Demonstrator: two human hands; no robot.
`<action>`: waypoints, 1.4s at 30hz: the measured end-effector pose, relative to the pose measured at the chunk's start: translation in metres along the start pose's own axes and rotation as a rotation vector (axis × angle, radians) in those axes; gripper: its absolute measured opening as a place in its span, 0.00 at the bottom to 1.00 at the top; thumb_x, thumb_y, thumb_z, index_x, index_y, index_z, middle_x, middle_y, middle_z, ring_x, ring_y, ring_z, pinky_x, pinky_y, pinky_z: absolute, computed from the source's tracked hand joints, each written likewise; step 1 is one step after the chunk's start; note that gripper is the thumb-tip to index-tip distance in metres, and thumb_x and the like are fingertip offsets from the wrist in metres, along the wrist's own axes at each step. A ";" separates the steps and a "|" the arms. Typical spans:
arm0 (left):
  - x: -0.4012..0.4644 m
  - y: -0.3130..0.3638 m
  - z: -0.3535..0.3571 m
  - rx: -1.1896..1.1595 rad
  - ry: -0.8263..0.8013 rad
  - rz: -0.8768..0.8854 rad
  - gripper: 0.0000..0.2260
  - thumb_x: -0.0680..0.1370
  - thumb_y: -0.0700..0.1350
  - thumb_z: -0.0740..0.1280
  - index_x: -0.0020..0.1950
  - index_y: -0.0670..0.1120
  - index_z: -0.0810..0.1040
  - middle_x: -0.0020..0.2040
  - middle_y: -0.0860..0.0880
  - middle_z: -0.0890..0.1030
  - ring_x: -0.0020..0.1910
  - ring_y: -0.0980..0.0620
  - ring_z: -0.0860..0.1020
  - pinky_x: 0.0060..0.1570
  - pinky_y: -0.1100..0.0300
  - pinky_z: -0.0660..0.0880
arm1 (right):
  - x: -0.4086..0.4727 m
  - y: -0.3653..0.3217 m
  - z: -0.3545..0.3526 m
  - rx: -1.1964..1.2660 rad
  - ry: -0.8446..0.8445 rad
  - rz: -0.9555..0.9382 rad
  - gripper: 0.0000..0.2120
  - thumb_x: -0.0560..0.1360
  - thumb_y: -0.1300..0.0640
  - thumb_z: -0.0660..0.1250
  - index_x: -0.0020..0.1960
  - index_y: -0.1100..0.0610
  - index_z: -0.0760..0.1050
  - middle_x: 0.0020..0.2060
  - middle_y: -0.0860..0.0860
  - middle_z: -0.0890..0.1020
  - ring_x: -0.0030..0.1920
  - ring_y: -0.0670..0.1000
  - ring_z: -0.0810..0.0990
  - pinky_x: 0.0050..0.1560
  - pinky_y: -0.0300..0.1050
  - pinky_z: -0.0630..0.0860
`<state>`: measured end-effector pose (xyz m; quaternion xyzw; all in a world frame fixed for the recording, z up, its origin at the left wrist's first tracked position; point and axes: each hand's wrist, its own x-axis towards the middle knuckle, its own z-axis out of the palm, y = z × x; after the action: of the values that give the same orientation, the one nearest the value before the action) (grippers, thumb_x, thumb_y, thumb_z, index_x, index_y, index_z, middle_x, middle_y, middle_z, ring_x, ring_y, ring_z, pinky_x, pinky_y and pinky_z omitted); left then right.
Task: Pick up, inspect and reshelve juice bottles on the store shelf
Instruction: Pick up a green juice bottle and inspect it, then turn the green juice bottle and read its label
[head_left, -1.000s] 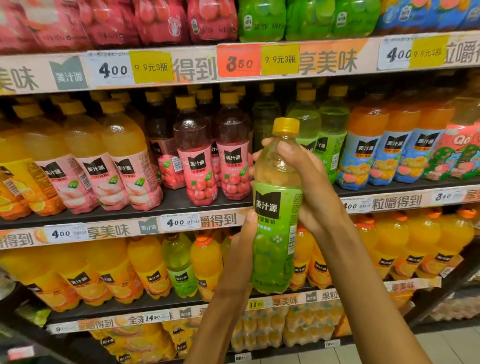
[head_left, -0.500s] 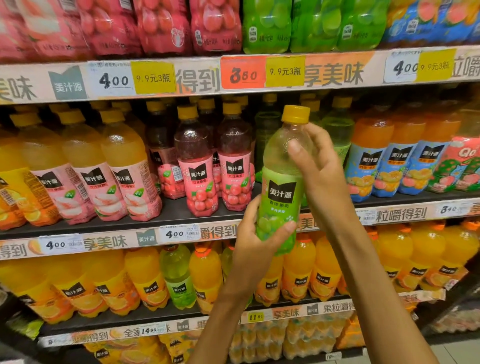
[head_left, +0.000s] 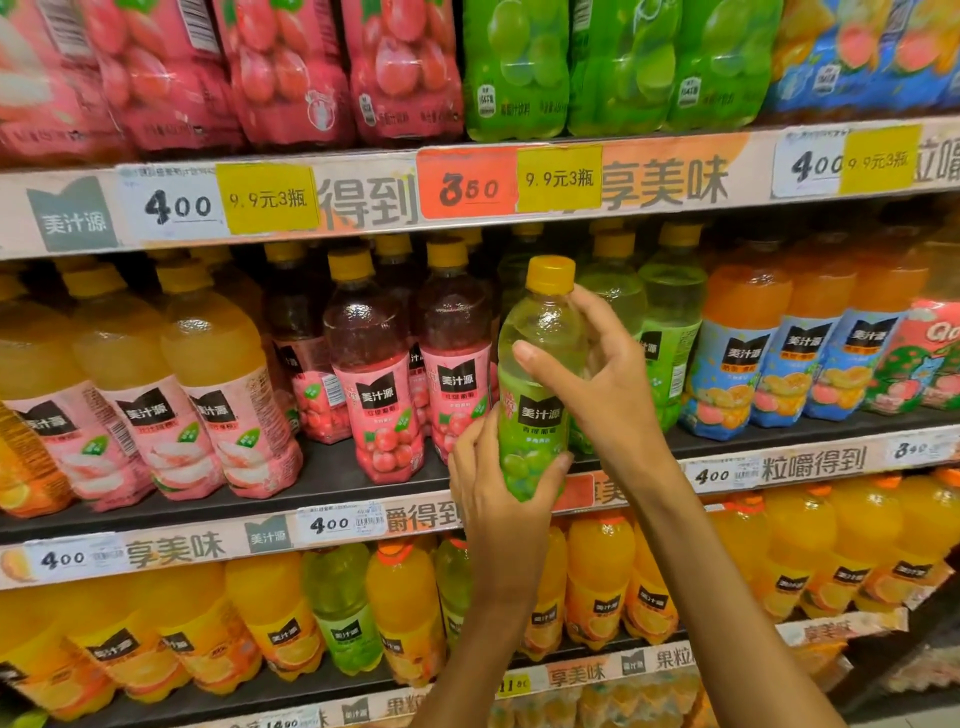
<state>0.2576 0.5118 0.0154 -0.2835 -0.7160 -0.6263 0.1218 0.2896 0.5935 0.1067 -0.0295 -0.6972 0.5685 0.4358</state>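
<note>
The green juice bottle (head_left: 535, 395) has moved up and closer to the shelf (head_left: 322, 483) than a moment ago. The left hand (head_left: 498, 499) grips its bottom, the right hand (head_left: 608, 384) grips its top. It looks ready to go back beside the other green bottles (head_left: 670, 322)

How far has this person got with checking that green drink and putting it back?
Picking up looks done: the green juice bottle is off the middle shelf, held upright in front of it. In hand: the left hand grips its bottom and the right hand wraps its upper part, label facing the camera. Left to do: setting it down among the other green bottles behind it.
</note>
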 end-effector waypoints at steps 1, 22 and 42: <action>-0.001 0.000 0.002 0.007 0.036 0.000 0.30 0.70 0.48 0.75 0.68 0.46 0.69 0.60 0.52 0.71 0.62 0.56 0.68 0.64 0.50 0.69 | 0.001 0.003 0.000 0.007 0.008 -0.006 0.25 0.71 0.62 0.73 0.66 0.58 0.71 0.57 0.49 0.80 0.57 0.44 0.79 0.57 0.38 0.75; -0.004 -0.014 0.021 0.262 0.172 0.091 0.29 0.69 0.40 0.76 0.67 0.42 0.72 0.58 0.44 0.75 0.59 0.52 0.69 0.56 0.44 0.74 | -0.001 0.016 -0.002 -0.631 0.203 -0.284 0.26 0.72 0.55 0.72 0.67 0.63 0.71 0.62 0.55 0.75 0.64 0.49 0.70 0.64 0.30 0.63; -0.001 -0.003 0.023 0.368 0.160 0.168 0.25 0.68 0.34 0.75 0.64 0.39 0.75 0.59 0.41 0.77 0.58 0.44 0.77 0.57 0.55 0.72 | 0.030 0.014 -0.032 -1.043 0.381 -0.209 0.21 0.77 0.48 0.65 0.54 0.68 0.73 0.50 0.63 0.77 0.60 0.64 0.70 0.54 0.54 0.65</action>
<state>0.2613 0.5332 0.0084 -0.2645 -0.7801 -0.4930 0.2800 0.2857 0.6385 0.1117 -0.2740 -0.7942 0.0870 0.5354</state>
